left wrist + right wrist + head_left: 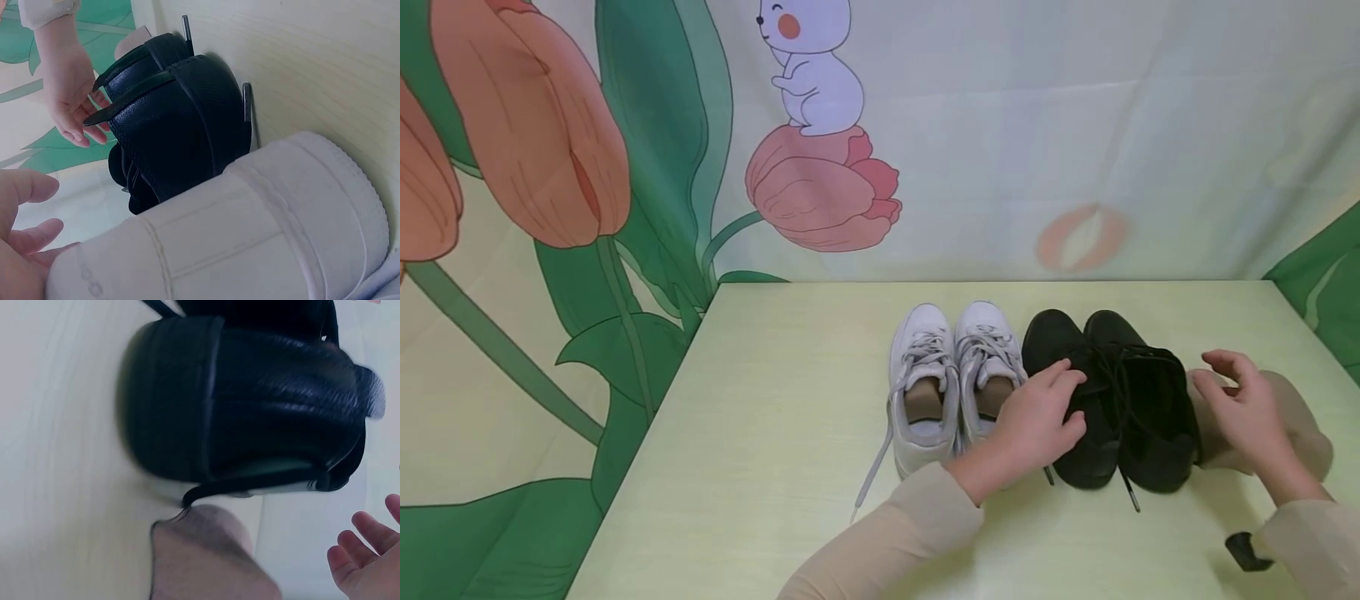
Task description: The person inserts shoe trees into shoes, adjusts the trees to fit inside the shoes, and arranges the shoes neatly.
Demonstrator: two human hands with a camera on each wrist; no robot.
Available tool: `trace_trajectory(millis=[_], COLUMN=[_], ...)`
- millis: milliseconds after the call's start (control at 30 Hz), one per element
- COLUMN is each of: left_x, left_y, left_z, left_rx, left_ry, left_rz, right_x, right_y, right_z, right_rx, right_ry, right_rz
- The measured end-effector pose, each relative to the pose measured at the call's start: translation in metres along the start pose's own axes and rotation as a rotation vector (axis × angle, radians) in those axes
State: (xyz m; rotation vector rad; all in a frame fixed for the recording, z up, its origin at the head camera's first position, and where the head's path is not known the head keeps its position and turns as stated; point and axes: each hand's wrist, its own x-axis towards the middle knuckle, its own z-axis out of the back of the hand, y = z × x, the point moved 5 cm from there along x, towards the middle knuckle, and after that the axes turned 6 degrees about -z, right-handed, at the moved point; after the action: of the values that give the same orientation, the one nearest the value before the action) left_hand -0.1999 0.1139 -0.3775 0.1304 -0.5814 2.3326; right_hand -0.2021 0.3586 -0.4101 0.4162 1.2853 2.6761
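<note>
In the head view my left hand (1037,417) hovers over the left black shoe (1090,462), its fingers loosely bent around nothing. The right black shoe (1157,467) stands beside it, laces loose across both. My right hand (1247,408), thumb and fingers apart, is held above a taupe, rounded, soft-looking thing (1303,417) at the black shoe's right. Two white lace-up sneakers (921,454) stand to the left, the right one partly behind my left hand. In the left wrist view a white heel (250,231) fills the foreground.
Brown inserts (922,400) sit inside the white sneakers. A loose grey lace (874,475) trails over the pale table (752,450). Behind hangs a cloth printed with tulips (550,125). A small black piece (1247,552) shows at my right sleeve.
</note>
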Motion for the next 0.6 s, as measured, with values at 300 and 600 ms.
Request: trace_trajectory(millis=[300,600], left_x=[0.001,0.006], left_y=[-0.004,-0.007], left_z=[-0.003,-0.008], left_rx=[-0.044,-0.037], left_ry=[0.007,0.003], left_rz=[0.000,0.005], right_x=[-0.002,-0.005], right_y=[-0.019,-0.035], right_z=[0.004,0.002], right_rx=[-0.073,-0.111], right_ry=[0.013,0.099], right_rz=[-0.083,-0.138])
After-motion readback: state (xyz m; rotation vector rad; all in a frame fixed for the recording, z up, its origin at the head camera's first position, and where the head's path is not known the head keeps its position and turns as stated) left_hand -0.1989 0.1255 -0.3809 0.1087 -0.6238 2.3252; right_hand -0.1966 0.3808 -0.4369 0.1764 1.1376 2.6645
